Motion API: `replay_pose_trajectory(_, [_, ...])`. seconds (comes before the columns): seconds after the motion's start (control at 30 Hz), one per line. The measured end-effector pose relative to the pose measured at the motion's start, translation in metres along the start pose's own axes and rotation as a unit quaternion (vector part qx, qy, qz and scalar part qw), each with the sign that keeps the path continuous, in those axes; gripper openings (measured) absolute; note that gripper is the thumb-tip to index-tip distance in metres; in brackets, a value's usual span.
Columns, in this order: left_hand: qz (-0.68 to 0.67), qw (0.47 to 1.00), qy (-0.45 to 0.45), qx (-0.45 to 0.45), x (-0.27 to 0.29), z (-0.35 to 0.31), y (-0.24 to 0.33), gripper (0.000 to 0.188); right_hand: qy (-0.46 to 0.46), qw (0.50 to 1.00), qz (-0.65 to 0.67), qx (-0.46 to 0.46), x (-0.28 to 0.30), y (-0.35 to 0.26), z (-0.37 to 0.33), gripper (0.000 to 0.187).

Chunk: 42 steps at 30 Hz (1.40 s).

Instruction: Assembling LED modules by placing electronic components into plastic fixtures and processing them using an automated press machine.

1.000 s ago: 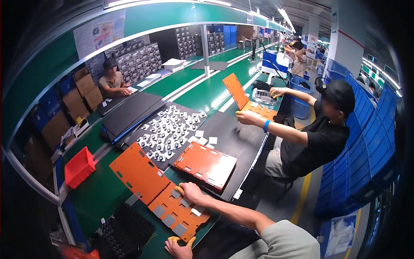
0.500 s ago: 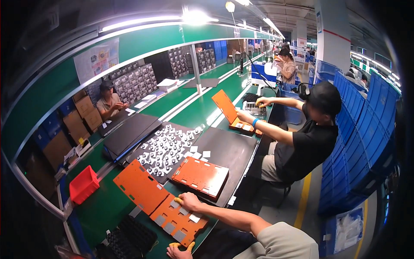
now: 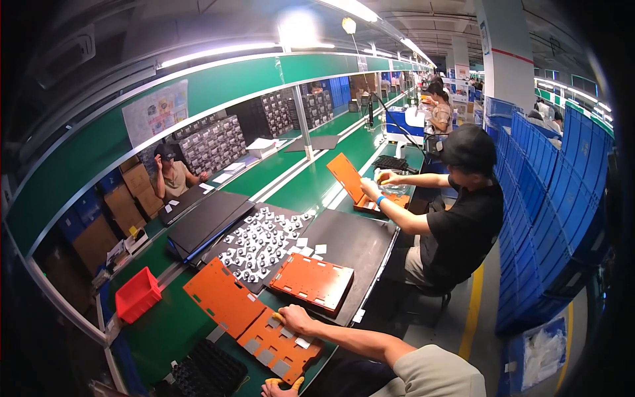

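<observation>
An opened orange case-like fixture lies on the green bench before me, its lid panel folded out to the left. Grey square pads sit in cut-outs of its near panel, with a white piece beside them. My right hand rests on that panel's far edge with curled fingers, a yellow cover on one fingertip; anything under the fingers is hidden. By the near corner, at the picture's lower edge, my left hand shows a yellow-covered thumb and finger held apart, nothing visible between them.
A closed orange fixture lies beyond my right hand. Many small black parts on white cards cover a dark mat. A red bin and black trays stand left. A co-worker sits right, another person opposite.
The whole view has shifted slightly; both my hands stay at the same places on the fixture. The person opposite has raised a hand to the head. The co-worker's hands have come closer together.
</observation>
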State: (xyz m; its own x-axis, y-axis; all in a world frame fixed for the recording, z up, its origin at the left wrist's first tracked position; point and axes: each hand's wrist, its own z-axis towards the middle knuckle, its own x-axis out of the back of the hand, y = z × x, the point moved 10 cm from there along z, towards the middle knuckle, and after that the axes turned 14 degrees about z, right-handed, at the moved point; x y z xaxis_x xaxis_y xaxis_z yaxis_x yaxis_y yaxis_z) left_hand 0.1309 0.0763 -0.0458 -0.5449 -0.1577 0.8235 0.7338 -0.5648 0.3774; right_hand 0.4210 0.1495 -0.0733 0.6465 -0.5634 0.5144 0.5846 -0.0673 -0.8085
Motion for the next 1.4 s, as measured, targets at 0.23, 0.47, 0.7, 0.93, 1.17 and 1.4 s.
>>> replay_pose_trajectory(0.23, [0.043,0.999,-0.003,0.022,-0.026,-0.01,-0.026,0.062,-0.003,0.998,0.068,-0.003,-0.014,0.007,0.001,0.036])
replay_pose_trajectory(0.47, [0.029,0.999,-0.038,0.014,-0.026,0.004,-0.017,0.057,0.023,0.994,0.106,-0.016,0.0,0.013,0.007,0.038])
replay_pose_trajectory(0.7, [0.024,0.998,-0.059,0.029,-0.025,0.007,-0.023,0.056,-0.027,0.985,0.156,-0.065,-0.011,0.014,0.01,0.034])
replay_pose_trajectory(0.93, [0.023,0.997,-0.072,0.031,-0.028,0.008,-0.024,0.057,-0.032,0.99,0.117,-0.065,-0.008,0.01,0.007,0.027])
replay_pose_trajectory(1.17, [0.024,0.997,-0.071,0.036,-0.031,0.006,-0.025,0.057,-0.047,0.996,0.023,-0.067,0.0,0.008,0.006,0.027])
replay_pose_trajectory(1.4, [0.017,0.996,-0.077,0.034,-0.029,0.008,-0.023,0.056,-0.095,0.987,-0.061,-0.117,0.0,0.02,0.004,0.039])
